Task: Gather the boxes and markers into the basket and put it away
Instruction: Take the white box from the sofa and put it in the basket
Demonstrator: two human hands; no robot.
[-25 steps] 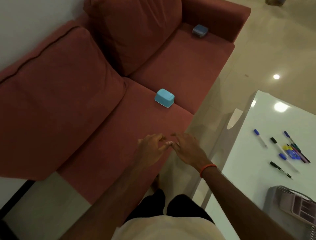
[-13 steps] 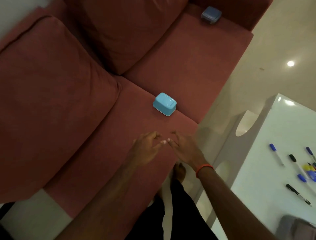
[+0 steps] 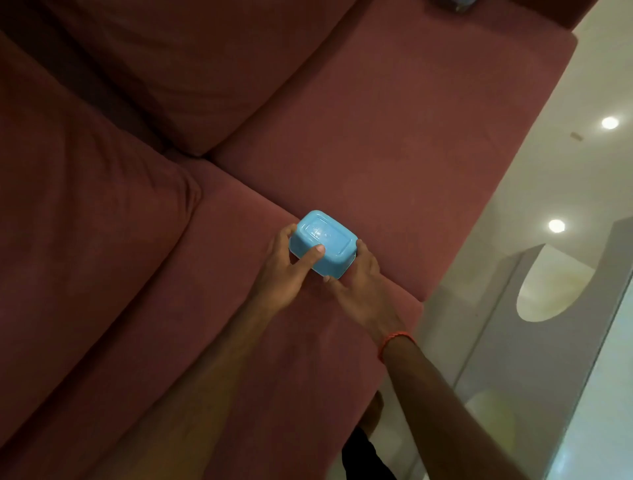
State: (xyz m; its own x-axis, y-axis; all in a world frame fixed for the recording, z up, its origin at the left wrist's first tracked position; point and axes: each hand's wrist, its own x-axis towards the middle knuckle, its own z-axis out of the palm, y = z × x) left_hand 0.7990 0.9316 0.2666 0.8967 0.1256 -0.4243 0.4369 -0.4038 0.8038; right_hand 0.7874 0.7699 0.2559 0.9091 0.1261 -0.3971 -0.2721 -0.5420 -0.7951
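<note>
A light blue plastic box (image 3: 325, 241) lies upside down on the red sofa seat (image 3: 376, 144), near its front edge. My left hand (image 3: 286, 270) clasps its left side, with the thumb pressed on the upturned bottom. My right hand (image 3: 363, 277) holds its right end, fingers curled along the lower rim. A sliver of a second, grey-blue box (image 3: 457, 4) shows at the top edge, by the sofa's far arm. The basket and the markers are out of view.
Two large back cushions (image 3: 85, 192) fill the left and top of the sofa. A glossy white table (image 3: 609, 394) with a cut-out side panel stands at the right, across a narrow strip of shiny floor (image 3: 565, 113). My foot (image 3: 373, 411) stands on it.
Both hands have reached forward from the front of the seat and closed around the light blue box. The view has moved nearer the sofa, so the markers and basket have left the frame.
</note>
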